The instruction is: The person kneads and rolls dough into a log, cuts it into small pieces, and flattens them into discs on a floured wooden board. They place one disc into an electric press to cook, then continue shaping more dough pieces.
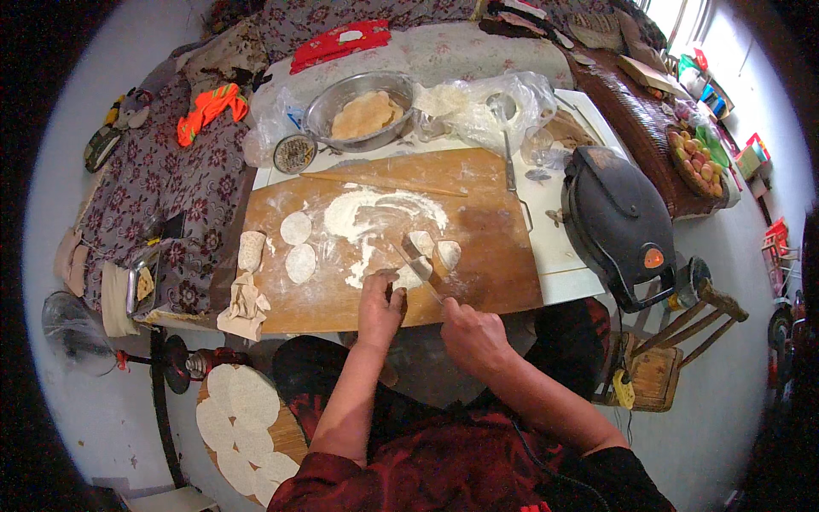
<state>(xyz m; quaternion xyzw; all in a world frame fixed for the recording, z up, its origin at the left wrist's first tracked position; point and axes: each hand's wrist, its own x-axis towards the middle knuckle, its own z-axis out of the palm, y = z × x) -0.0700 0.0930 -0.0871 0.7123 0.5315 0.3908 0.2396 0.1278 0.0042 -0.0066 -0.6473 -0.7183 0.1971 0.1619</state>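
Observation:
My right hand grips a knife at the front edge of the floured wooden board. Its blade slants up and left across a piece of dough. The fingers of my left hand curl against the left end of that dough and partly hide it. Just beyond the blade lie two cut dough pieces, one pale and one rounded. Two flattened dough rounds, an upper and a lower, rest on the board's left side. Loose flour is spread across its middle.
A thin rolling pin lies across the back of the board. Behind stands a metal basin of flatbreads. A black electric griddle is at right. At lower left, rolled dough sheets overlap on a round board.

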